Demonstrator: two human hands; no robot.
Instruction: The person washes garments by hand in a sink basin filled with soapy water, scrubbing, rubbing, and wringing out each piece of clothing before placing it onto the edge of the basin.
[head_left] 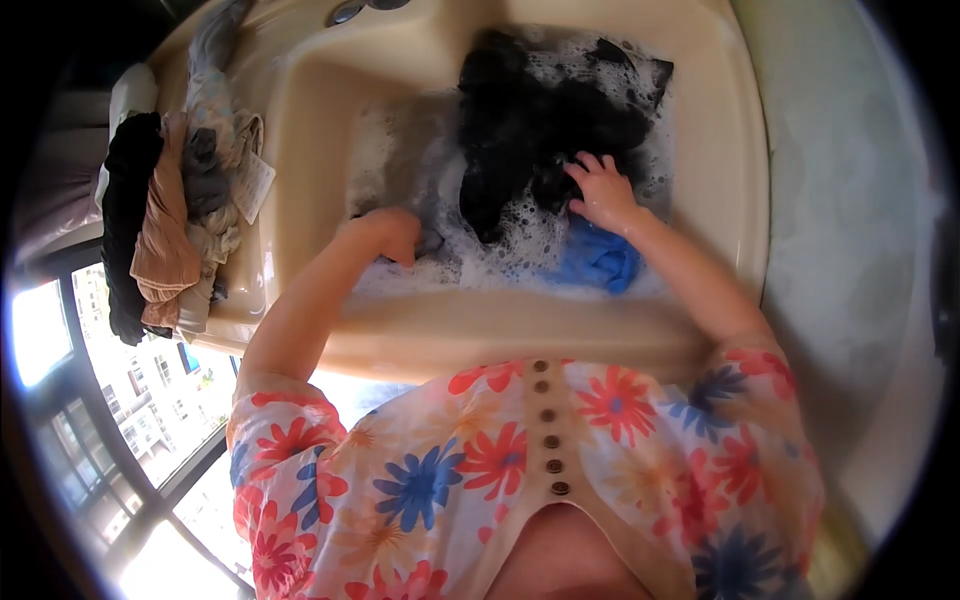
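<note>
Inside the glossy beige basin (500,330), foamy grey water (400,150) gave room at left; sodden black cloth (545,115) bulked far right, crumpled blue cloth (600,258) near right. The right hand (604,195) splayed against the black cloth; the left hand (390,234) curled, its hold unclear.

Wet black cloth (510,130) lies bunched in suds (510,250) beside crumpled blue cloth (608,262).

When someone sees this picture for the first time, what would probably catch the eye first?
Probably the black cloth in the suds of the beige basin, with the right hand spread at its lower right edge. Next may come the bright blue cloth just below that hand, and the flower-patterned blouse across the bottom. Clothes are heaped along the basin's left side.
</note>
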